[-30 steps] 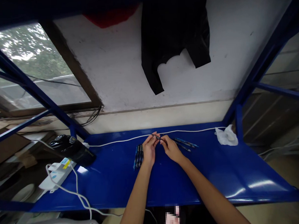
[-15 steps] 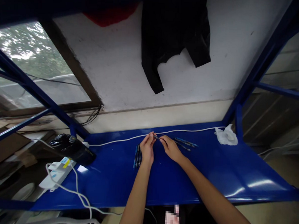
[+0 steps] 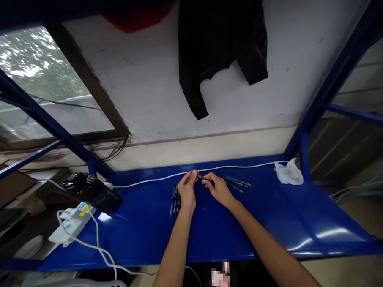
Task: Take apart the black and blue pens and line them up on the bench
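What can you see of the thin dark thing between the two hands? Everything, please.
The thin dark thing looks like a pen or part of one: narrow, straight, probably plastic. A short stretch shows between the left hand, which grips one end, and the right hand, which grips the other. It slants slightly, the end at the left hand higher in the picture, in front of the blue table. The hands cover its ends, so whether it is whole cannot be told.
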Demonstrator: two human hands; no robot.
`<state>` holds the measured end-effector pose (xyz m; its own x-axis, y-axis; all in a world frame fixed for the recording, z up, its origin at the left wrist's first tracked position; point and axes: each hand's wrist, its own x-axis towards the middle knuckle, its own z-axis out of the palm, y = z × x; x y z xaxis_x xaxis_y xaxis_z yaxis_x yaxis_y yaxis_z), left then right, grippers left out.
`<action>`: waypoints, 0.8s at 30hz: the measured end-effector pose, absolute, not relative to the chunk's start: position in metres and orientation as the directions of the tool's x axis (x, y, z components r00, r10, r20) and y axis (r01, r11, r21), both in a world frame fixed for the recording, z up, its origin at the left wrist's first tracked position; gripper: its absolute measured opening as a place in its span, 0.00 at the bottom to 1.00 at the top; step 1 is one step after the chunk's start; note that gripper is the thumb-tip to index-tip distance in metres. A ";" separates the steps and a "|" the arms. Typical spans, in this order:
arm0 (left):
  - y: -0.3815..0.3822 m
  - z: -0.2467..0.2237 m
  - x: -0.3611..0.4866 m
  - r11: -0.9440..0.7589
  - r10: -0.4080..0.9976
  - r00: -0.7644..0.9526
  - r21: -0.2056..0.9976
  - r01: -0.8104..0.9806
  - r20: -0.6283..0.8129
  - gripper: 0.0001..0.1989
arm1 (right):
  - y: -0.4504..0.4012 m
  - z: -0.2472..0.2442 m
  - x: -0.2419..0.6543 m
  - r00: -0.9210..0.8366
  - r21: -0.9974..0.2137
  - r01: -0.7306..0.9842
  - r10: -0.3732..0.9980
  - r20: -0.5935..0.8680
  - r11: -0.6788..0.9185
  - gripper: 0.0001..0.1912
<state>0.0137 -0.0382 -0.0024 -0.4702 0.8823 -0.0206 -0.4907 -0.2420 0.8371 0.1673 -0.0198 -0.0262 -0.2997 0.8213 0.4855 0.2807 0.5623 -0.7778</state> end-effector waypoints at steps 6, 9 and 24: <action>-0.036 -0.005 0.014 -0.288 0.862 -0.507 0.845 -0.450 0.024 0.24 | -0.021 -0.028 0.165 -0.302 -0.768 0.286 0.814 0.495 0.573 0.06; -0.037 -0.005 0.014 -0.298 0.865 -0.501 0.846 -0.441 0.044 0.23 | -0.021 -0.027 0.165 -0.307 -0.769 0.281 0.813 0.495 0.574 0.06; -0.041 0.002 0.017 -0.232 0.947 -0.316 0.811 -0.537 0.062 0.25 | -0.019 -0.025 0.168 -0.352 -0.762 0.257 0.792 0.499 0.595 0.13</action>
<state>0.0167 -0.0411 0.0020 -0.3158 0.9468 0.0619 -0.5368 -0.2321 0.8112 0.1681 -0.0193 -0.0248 -0.3523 0.7916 0.4992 0.2573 0.5948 -0.7616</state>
